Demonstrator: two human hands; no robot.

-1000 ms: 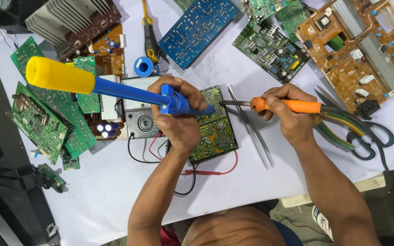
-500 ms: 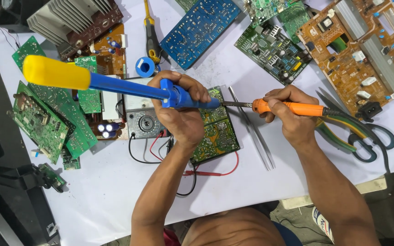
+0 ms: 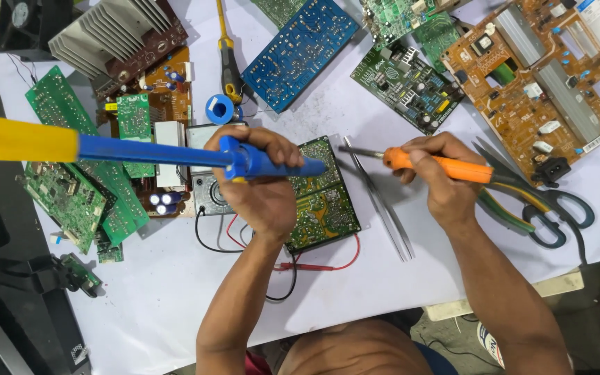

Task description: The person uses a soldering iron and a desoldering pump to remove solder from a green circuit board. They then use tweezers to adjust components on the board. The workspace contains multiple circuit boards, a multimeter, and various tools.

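Note:
My left hand (image 3: 262, 182) grips a blue desoldering pump with a yellow plunger end (image 3: 133, 147), held level, its tip over a green circuit board (image 3: 322, 201) lying in front of me. My right hand (image 3: 439, 182) holds an orange-handled soldering iron (image 3: 446, 167); its metal tip points left, just off the board's upper right corner. A pair of metal tweezers (image 3: 382, 205) lies on the white table between my two hands.
Scissors (image 3: 550, 208) lie right of my right hand. Several circuit boards ring the area: a blue one (image 3: 300, 52), a brown one (image 3: 543, 76), green ones at left (image 3: 78, 187). A heat sink (image 3: 116, 38), solder spool (image 3: 219, 109) and screwdriver (image 3: 229, 66) sit behind.
Both hands have shifted slightly; the soldering iron tip has drawn back to the right, away from the pump tip, and now sits off the board's edge.

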